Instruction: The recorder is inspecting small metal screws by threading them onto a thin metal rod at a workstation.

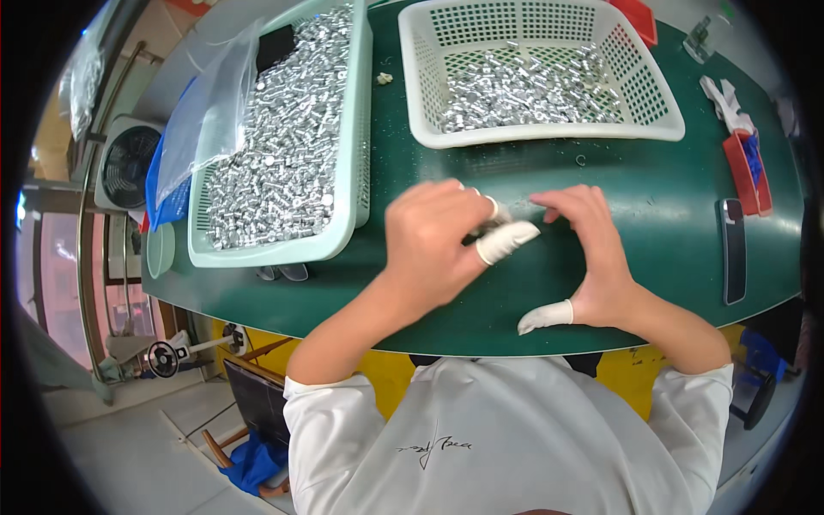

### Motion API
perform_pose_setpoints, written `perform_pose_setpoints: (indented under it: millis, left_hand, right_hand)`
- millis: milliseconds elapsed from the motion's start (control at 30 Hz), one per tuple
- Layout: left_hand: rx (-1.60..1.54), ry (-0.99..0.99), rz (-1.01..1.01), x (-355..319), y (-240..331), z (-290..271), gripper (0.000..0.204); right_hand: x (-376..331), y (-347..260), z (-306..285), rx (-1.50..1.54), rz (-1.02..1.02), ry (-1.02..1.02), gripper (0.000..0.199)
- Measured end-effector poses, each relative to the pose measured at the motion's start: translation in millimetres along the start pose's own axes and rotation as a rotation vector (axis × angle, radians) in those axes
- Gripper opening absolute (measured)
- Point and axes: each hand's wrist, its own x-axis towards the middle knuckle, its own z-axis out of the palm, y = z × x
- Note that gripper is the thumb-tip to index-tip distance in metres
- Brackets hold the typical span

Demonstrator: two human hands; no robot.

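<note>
Fingers of the left hand (429,245), white cots on some, curl shut around a small silvery part (498,216) above the green table (652,215); blur hides its shape. Right hand (592,249) pinches beside it, its grip unclear.

A green worktable (669,215) stands over pale floor tiles (129,446), a fan (129,163) at left.

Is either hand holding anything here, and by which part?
It cannot be told: the left hand and right hand meet fingertip to fingertip over the green table, with something small and blurred between them.
</note>
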Motion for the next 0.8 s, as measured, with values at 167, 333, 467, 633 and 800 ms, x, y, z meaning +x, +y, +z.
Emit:
perform_pose_setpoints:
  millis: [167,333,467,633,800]
  left_hand:
    - [0.337,0.283,0.078,13.6,-5.3,-2.3,0.012]
    - [0.437,0.349,0.109,15.7,10.3,-4.3,0.027]
    - [0.337,0.294,0.078,8.0,1.9,-1.2,0.028]
    - [-0.007,0.162,0.132,-3.5,-2.3,15.0,0.025]
    - [-0.332,0.127,-0.128,-9.7,-1.8,33.9,0.023]
  right_hand:
    - [-4.7,10.4,-9.7,0.050,0.073,-0.003,0.114]
    - [-16.7,21.2,-4.1,0.266,0.196,-0.078,0.058]
    - [-16.5,20.9,2.1,0.222,-0.008,-0.095,0.018]
    - [-17.1,27.7,1.5,0.183,-0.117,-0.080,0.018]
    - [-19.4,25.4,-6.3,0.288,0.047,-0.103,0.032]
